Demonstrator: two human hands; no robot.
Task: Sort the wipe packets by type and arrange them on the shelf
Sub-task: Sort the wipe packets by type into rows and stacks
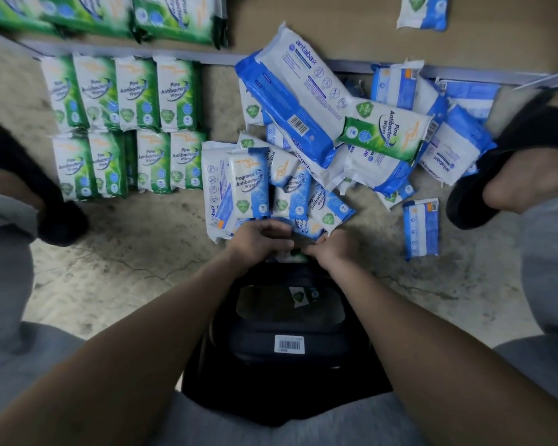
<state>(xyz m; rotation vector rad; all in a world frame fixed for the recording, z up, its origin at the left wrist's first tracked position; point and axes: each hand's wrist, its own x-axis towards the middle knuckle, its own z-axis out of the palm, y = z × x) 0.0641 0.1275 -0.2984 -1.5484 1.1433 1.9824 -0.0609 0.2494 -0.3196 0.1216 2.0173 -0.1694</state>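
Head view. My left hand (261,239) and right hand (335,249) are together at the near edge of a loose pile of blue-and-white plastic wipe packets (303,130) on the concrete floor (142,252). Both curl onto a small green-and-white packet (296,255), mostly hidden between them. Green Pine wipe packets (123,123) sit in two rows on the floor left of the pile. More green packets (171,17) lie on the wooden shelf (335,20) at its left end. A black container (255,342) sits between my knees.
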